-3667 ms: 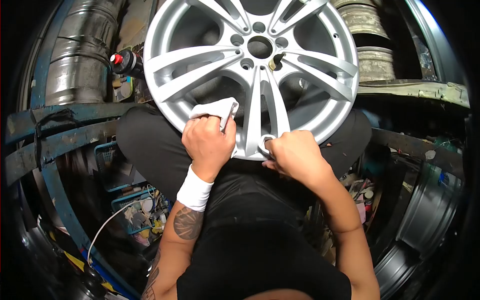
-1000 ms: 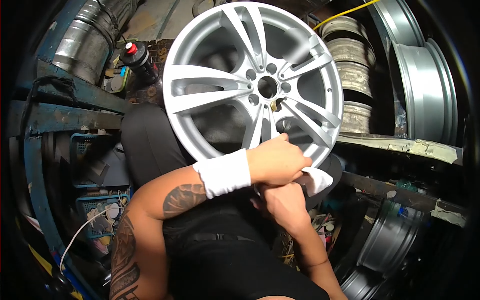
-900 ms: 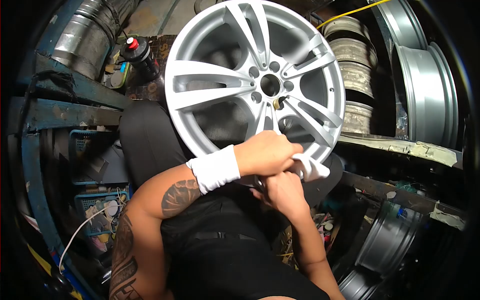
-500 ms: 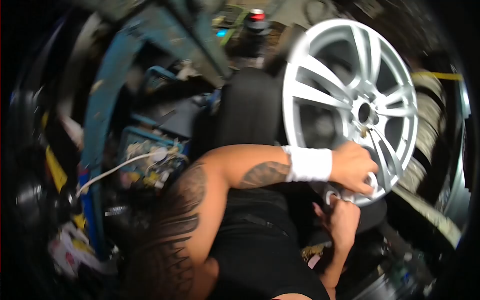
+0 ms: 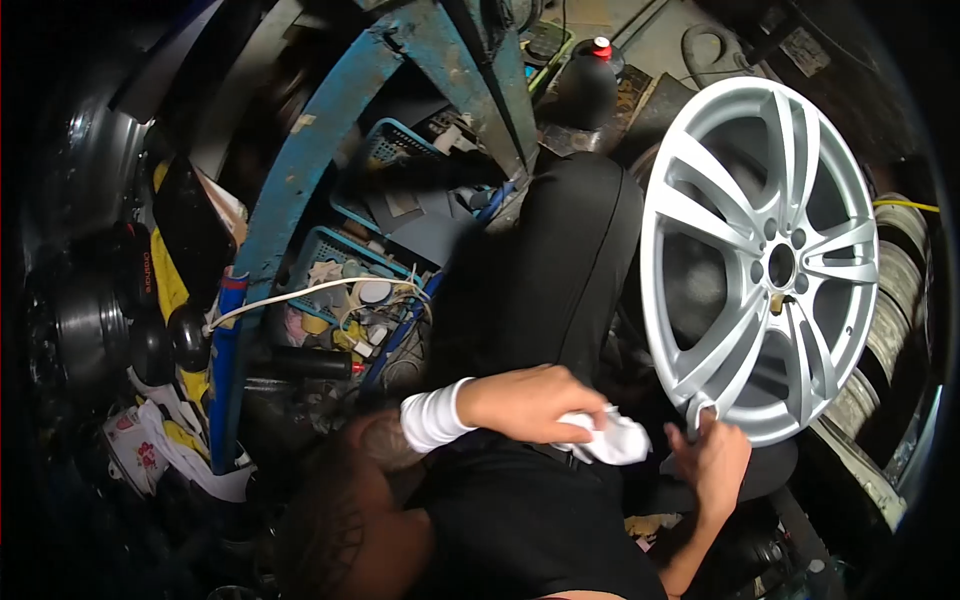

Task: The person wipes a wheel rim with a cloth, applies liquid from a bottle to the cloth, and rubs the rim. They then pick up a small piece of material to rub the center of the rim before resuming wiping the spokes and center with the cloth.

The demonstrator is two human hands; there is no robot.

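Observation:
A silver multi-spoke alloy wheel stands tilted at the right, its spoked face towards me. My left hand, below a white wristband, is closed on a crumpled white cloth. That hand is over my lap, apart from the wheel. My right hand grips the wheel's lower edge, fingers bent against the rim. A small pale piece, perhaps cloth, shows at its fingertips. The far side of the right hand's grip is hidden.
A blue metal frame rises at the left. Blue baskets of small items stand behind it. A dark bottle with a red-and-white cap is at the back. More wheels lie at the far right, and a black wheel at the left.
My left hand has drawn away from the wheel's lower edge to the left, carrying the white cloth. My right hand stays at the rim. The view has shifted.

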